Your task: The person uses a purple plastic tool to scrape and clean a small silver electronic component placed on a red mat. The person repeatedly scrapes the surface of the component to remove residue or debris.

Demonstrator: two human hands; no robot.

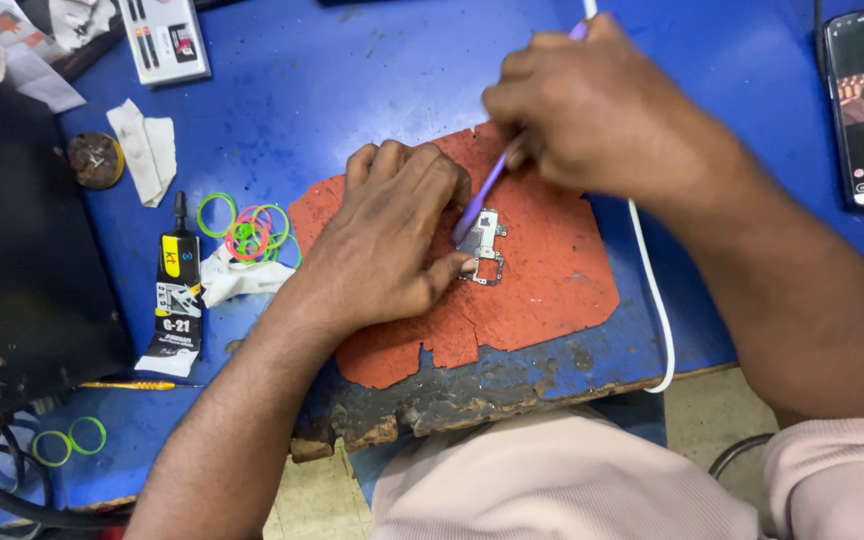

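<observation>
Fingers (449, 268) of the left hand (387, 240) pin a small metal phone bracket (483, 246) flat on a worn orange mat (542, 290). Closed around a purple brush (482, 192), the right hand (592, 110) sets its tip on the bracket (bristles hidden). Beyond, on the blue desk (332, 90), lie coloured rubber bands (252, 232), a black glue tube (178, 290) and a white cable (657, 310).

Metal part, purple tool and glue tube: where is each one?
Metal part (486, 247), head view, on its silver middle plate.
Purple tool (479, 197), head view, on the shaft below the right hand.
Glue tube (178, 300), head view, on the black body's middle.
</observation>
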